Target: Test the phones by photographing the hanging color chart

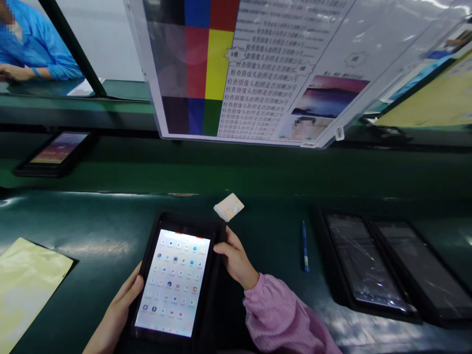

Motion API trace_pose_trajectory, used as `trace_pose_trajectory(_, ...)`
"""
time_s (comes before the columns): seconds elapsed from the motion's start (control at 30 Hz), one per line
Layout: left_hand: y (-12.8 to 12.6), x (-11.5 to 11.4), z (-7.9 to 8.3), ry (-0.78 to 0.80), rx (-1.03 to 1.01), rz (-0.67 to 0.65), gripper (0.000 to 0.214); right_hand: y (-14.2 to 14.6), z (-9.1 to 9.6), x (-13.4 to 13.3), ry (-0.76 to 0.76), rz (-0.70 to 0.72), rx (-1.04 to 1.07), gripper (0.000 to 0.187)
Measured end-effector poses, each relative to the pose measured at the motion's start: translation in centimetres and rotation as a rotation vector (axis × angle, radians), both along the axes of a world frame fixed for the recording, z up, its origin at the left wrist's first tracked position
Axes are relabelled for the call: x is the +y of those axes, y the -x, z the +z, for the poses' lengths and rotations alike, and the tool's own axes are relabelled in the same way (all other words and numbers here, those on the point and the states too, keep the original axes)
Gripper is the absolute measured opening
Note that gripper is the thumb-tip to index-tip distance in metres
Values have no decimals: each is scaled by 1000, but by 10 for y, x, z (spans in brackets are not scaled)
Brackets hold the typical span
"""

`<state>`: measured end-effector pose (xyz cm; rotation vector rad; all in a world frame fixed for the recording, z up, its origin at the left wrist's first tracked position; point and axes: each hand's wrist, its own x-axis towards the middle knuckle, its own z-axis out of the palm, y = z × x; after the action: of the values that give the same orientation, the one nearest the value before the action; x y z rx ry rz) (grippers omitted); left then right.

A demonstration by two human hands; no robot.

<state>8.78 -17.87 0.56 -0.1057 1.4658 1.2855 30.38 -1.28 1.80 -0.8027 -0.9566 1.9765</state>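
Green workbench (pixel 92 216) | 6 o'clock: tablet (pixel 171 282) seated in black case (pixel 216 290) — left hand (pixel 118 309) cupping its left edge, right hand (pixel 236 258) fingers pressed together on its right edge | 3 o'clock: two film-covered dark tablets (pixel 363 260) — blue pen (pixel 305 246) beside them

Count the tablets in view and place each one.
4. One lit tablet between the left hand and right hand; a second lit tablet on the far left shelf; two dark tablets side by side at right. Others may be hidden.
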Motion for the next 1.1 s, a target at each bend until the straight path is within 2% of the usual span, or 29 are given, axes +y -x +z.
trace_pose_trajectory(0.17, 1, 0, -1, -15, -17, -9, 90, -2, 2, -1, -29, 26, 5, 45)
trace_pose_trajectory(0.27, 2, 0, -1, -16, -30, -12, 84, -4, 3, -1, -51, 46, 1, 49)
trace_pose_trajectory(0.43, 2, 1, 2, 40, 6, 5, 64, -11, 6, 1, -90, 139, -17, 66)
trace_pose_trajectory(0.6, 0, 1, 8, 43, 19, 3, 65, -14, 6, 1, -99, 220, -22, 80)
trace_pose_trajectory(0.87, -2, -1, 7, 10, 28, 9, 79, -11, 5, 4, -62, 230, 11, 74)
trace_pose_trajectory(1.1, 5, -4, -7, 18, -2, -3, 82, -11, 4, 3, -42, 212, 23, 75)
